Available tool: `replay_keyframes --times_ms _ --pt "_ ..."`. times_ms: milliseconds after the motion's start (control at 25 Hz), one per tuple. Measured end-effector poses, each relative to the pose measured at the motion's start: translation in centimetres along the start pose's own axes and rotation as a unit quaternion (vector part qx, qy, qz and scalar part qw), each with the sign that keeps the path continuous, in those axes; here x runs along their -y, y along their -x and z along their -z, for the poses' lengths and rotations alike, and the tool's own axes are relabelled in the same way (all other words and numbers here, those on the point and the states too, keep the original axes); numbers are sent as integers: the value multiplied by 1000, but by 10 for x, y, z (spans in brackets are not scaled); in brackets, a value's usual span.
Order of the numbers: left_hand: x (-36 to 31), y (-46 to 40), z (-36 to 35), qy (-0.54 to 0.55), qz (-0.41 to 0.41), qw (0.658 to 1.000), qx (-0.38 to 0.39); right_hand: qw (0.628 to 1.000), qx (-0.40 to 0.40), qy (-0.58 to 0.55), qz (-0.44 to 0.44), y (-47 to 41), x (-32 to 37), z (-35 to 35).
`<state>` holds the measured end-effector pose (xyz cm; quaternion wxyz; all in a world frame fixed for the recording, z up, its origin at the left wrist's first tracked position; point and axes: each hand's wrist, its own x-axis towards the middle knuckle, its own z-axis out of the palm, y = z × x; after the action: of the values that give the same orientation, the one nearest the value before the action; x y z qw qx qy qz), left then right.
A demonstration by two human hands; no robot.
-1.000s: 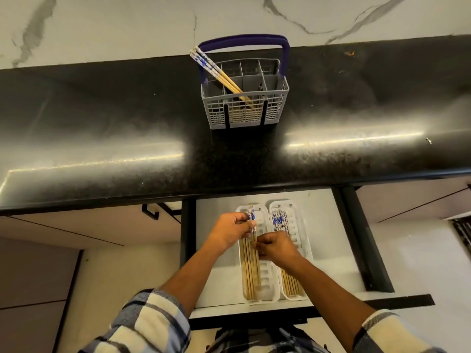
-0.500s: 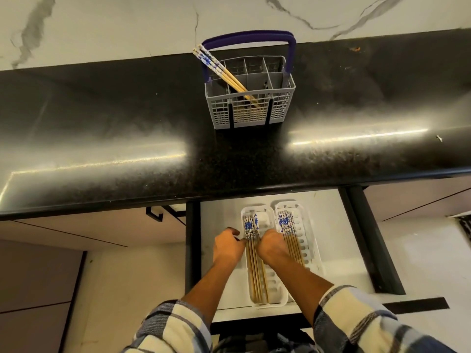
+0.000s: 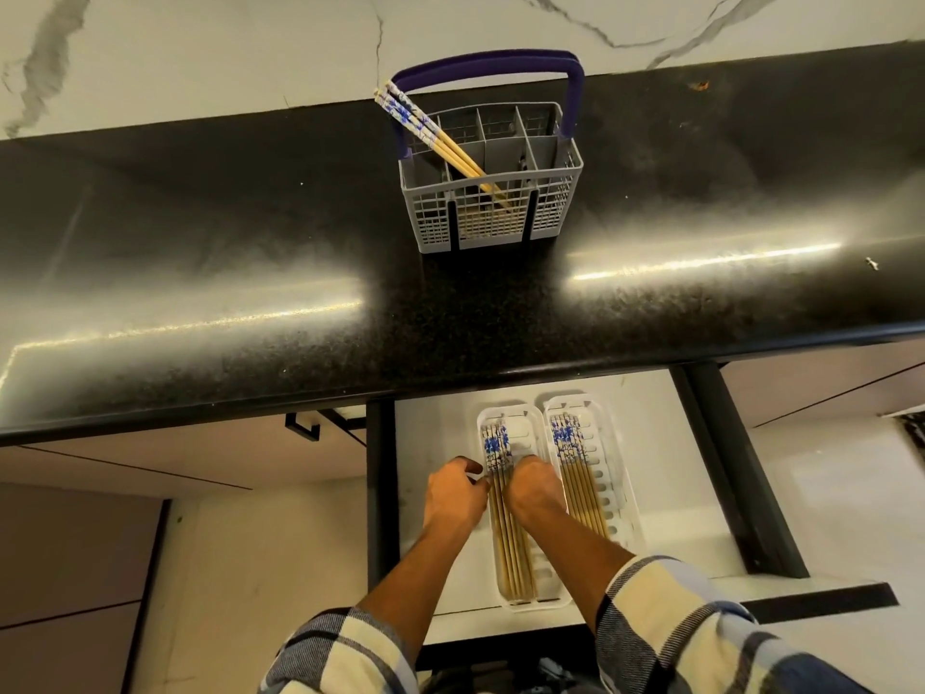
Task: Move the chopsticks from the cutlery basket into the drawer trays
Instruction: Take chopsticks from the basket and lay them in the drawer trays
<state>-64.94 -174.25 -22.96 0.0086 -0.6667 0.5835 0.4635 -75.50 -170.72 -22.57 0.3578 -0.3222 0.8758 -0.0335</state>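
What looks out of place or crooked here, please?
Little stands out. A few chopsticks lean at a slant in the grey cutlery basket, tips poking past its rim, not yet moved. In the drawer, both white trays hold neat straight bundles. A small orange speck marks the black counter's back edge.

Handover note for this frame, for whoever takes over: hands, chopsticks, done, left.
Left hand: fingers curled at the left edge of the left tray; whether it grips anything cannot be told.
Right hand: resting over the chopsticks in the left tray; its grip is hidden.
Done: one bundle lies in the left tray, another bundle lies in the right tray, both in the open drawer.
Left: a few chopsticks lean in the cutlery basket on the counter; move them down.
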Motion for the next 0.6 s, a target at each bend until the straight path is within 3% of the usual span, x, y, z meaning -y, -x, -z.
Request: replay_keyframes --times_ms 600 --pt "-1 4 0 11 -1 1000 -1 997 -44 63 22 10 -4 -4"
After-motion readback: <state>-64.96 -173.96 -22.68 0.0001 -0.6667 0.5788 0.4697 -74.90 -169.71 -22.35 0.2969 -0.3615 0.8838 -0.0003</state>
